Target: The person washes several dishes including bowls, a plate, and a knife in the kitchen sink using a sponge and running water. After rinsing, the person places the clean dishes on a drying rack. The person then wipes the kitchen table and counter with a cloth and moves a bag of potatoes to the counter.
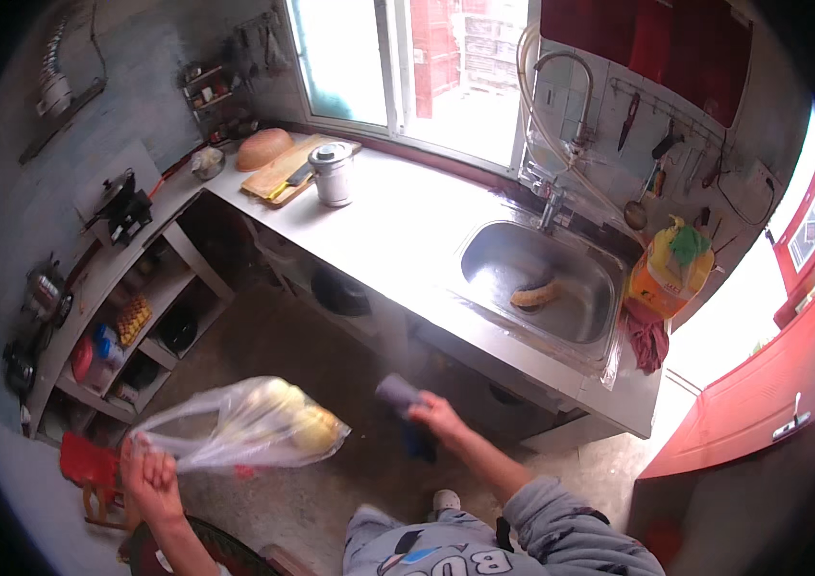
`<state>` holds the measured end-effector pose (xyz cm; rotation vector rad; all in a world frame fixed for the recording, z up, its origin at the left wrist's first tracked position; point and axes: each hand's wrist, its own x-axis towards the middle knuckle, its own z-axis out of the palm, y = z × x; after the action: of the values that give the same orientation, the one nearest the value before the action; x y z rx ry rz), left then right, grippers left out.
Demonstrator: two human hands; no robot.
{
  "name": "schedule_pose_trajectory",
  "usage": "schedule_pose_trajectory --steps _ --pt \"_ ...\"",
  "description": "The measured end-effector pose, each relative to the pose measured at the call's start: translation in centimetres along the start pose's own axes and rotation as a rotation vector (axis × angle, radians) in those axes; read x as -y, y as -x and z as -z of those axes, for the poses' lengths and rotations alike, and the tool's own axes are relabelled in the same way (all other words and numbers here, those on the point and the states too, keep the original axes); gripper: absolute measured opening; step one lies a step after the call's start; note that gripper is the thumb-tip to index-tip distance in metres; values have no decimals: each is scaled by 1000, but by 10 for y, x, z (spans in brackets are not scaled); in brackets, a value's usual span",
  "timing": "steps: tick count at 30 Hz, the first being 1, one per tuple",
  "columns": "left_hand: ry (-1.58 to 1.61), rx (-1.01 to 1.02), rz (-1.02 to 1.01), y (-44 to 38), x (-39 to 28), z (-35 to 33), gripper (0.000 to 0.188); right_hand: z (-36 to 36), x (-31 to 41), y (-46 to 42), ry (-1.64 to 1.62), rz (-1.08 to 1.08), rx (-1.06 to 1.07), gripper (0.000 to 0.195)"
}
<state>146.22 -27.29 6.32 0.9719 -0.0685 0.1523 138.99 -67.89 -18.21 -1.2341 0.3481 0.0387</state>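
Observation:
My left hand (150, 471) is closed around the handles of a clear plastic bag (235, 425), which swings out to the right with pale yellow, rounded things inside. In my right hand (440, 416) is a grey-purple, roughly cylindrical object (399, 396), blurred by motion; its kind cannot be told. Something dark blue hangs just below that hand. Both hands are over the floor, in front of the white counter (407, 216).
A steel sink (537, 281) holds a yellowish curved object. On the counter stand a lidded canister (332, 174), a cutting board (285, 180) with a knife, and an orange basket (264, 149). Low shelves are at left, a red chair (91, 461) below them, a red door (760, 389) at right.

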Motion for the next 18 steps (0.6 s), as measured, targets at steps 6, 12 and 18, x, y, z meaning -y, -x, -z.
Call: schedule_pose_trajectory --steps 6,12,18 --pt "90 169 159 -115 65 -106 20 61 106 -97 -147 205 -374 43" --pt "-68 318 441 -189 122 -165 16 98 92 -206 900 539 -863 47" --pt "-213 321 534 -257 156 -215 10 121 70 -288 1524 69 -742 63"
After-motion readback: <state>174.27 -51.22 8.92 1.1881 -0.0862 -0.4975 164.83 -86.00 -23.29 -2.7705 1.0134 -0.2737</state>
